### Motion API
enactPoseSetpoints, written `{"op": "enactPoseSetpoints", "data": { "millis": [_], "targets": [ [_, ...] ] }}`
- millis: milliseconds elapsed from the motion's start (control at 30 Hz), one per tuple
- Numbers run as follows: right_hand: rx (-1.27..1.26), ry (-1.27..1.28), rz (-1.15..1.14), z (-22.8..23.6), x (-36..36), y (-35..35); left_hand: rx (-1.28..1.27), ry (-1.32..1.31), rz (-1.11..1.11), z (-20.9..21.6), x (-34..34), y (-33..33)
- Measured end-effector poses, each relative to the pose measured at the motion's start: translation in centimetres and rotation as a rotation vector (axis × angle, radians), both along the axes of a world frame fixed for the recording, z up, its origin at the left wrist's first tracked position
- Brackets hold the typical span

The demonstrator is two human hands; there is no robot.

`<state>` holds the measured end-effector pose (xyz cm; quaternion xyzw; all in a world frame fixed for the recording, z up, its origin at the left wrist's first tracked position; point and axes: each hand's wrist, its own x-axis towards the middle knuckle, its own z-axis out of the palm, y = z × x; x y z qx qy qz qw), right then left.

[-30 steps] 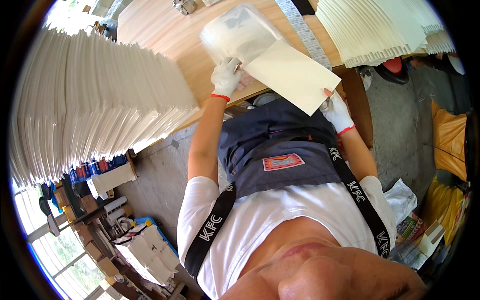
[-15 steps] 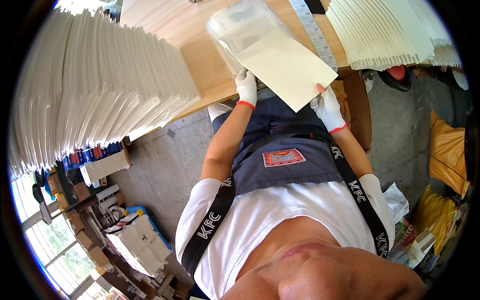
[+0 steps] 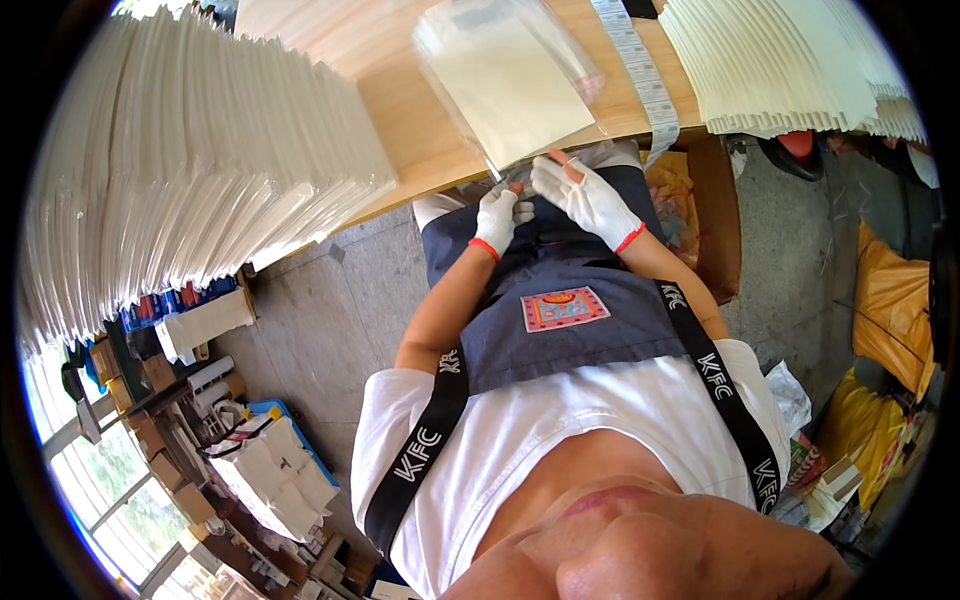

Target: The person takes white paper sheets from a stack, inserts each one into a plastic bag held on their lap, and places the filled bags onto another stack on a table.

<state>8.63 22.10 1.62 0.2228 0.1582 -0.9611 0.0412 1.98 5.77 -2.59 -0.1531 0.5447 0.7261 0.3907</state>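
left hand: white knit glove with a red cuff, fingers curled shut, pinching the near edge of the clear bag at the table edge; what sits between the fingertips is too small to tell.
right hand: same kind of glove, fingers half spread and loosely open, fingertips touching the left hand's fingertips just below the bag's near corner; it grips nothing that can be made out.
clear plastic bag: holds a cream paper sheet, lies flat on the wooden table just beyond both hands, its near edge overhanging the table edge above the fingers.
printed strip: a white tape with small marks, runs along the table beyond the right hand and hangs over the edge beside it.
stack of cream sheets, right: fanned on the table, well beyond the right hand and to its outer side.
large stack of white sheets: fanned, well out to the left hand's outer side.
dark apron: below both hands, with a coloured patch near the wrists.
yellow bags: on the floor, far out past the right forearm.
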Motion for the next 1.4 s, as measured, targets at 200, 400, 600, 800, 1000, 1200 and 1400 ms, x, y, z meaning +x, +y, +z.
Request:
{"op": "enactPoseSetpoints", "data": {
  "millis": [200, 400, 600, 800, 1000, 1200, 1400],
  "targets": [
    [1.157, 0.099, 0.479, 2.7, -1.0, -0.3, -0.148, 0.222, -0.047, 1.8, -1.4, -3.4],
    [2.267, 0.496, 0.452, 0.6, -4.3, -2.9, -0.119, 0.148, -0.07, 2.4, -1.7, -4.2],
    [2.385, 0.648, 0.56, 0.6, -5.0, -4.1, -0.044, 0.12, -0.022, 1.4, -2.0, -4.7],
    [1.197, -0.439, -0.379, -2.0, 5.7, 13.5, -0.188, 0.264, -0.083, 2.6, -0.9, -6.4],
    [2.173, -0.499, 1.087, -8.3, 20.5, 21.3, -0.94, 1.562, -0.175, 2.0, -2.1, -7.4],
    [2.601, 0.393, 0.222, 3.4, 2.6, 10.0, -0.784, 2.076, -0.361, 3.8, -3.7, -4.6],
    [2.382, 0.544, -0.035, -1.2, -1.6, 7.7, -0.724, 1.641, -0.223, 3.1, -2.3, -5.6]
  ]
}}
